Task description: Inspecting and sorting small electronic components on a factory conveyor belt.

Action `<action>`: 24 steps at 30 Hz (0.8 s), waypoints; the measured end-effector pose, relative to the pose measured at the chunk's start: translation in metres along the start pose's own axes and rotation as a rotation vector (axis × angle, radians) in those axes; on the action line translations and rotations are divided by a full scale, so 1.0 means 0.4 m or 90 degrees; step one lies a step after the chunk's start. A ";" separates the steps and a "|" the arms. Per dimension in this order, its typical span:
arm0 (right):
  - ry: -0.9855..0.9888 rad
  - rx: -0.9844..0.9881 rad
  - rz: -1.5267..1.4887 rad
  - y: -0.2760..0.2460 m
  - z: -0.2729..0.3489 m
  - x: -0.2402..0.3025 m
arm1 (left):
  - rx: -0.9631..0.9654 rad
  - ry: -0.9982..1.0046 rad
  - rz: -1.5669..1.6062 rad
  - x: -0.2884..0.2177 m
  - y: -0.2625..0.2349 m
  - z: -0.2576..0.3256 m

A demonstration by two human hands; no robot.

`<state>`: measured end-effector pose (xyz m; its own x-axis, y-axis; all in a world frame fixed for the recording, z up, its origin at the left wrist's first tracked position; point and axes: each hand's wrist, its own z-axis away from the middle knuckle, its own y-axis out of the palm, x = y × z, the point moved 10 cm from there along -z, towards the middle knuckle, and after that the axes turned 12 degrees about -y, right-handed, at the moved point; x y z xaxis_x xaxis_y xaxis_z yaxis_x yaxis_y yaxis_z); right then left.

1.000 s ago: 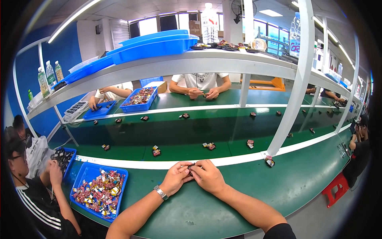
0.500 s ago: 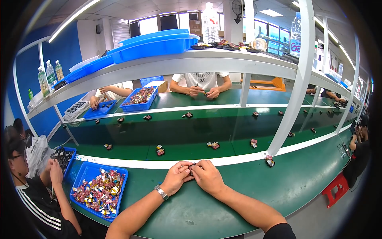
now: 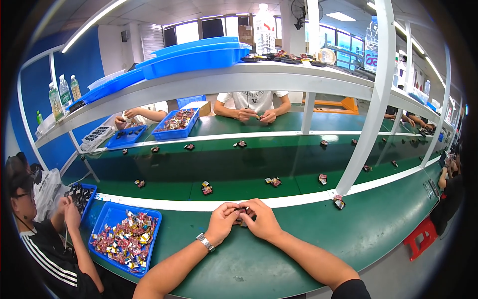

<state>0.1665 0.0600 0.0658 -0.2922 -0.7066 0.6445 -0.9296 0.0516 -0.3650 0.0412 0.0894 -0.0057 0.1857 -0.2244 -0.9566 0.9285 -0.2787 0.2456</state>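
Both hands meet above the near green worktop, close to the white rail. My left hand (image 3: 222, 222) wears a metal-band watch at the wrist, and its thumb and fingers pinch the left side of a small dark piece with a reddish part (image 3: 241, 210). On the other side, my right hand (image 3: 262, 222) closes on the same piece, its thumb pressed against it. Fingers cover most of it, so its exact kind does not show. Left of my arms stands a blue tray (image 3: 156, 239) heaped with small red, yellow and white wired parts (image 3: 124, 239).
Beyond the white rail (image 3: 164, 204), a green conveyor belt (image 3: 239, 169) carries scattered small assemblies (image 3: 206, 188). One assembly (image 3: 338, 202) lies on my side, beside a white post (image 3: 366, 104). A shelf (image 3: 209, 82) spans overhead. A co-worker (image 3: 50, 249) sits at left; others work opposite.
The assemblies on the belt have shifted slightly to the right. Both hands stay in place on the small piece, while my right thumb and fingers have changed their hold and more of it shows.
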 end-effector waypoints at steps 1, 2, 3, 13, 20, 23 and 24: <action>-0.008 0.007 0.019 0.003 -0.002 -0.003 | -0.010 0.009 -0.040 0.001 -0.003 -0.001; -0.009 0.009 0.019 0.008 -0.003 -0.005 | -0.011 0.010 -0.038 0.003 -0.009 -0.001; 0.012 0.017 0.024 0.011 -0.007 -0.011 | -0.010 0.014 -0.051 0.002 -0.011 0.000; 0.248 -0.093 0.059 -0.057 -0.107 -0.323 | -0.055 0.084 -0.056 -0.030 -0.030 -0.004; -0.004 -0.126 0.387 -0.167 -0.120 -0.228 | -0.048 0.076 -0.089 -0.024 -0.039 0.000; 0.107 -0.140 0.454 -0.290 -0.072 -0.282 | -0.040 0.085 -0.092 -0.030 -0.034 -0.003; 0.178 -0.132 0.429 -0.307 -0.046 -0.316 | -0.037 0.084 -0.095 -0.029 -0.030 -0.006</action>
<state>0.3134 0.1560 0.0415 -0.8326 -0.2718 0.4826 -0.5447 0.5600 -0.6243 0.0287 0.0974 0.0022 0.0811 -0.0593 -0.9949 0.9653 -0.2440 0.0932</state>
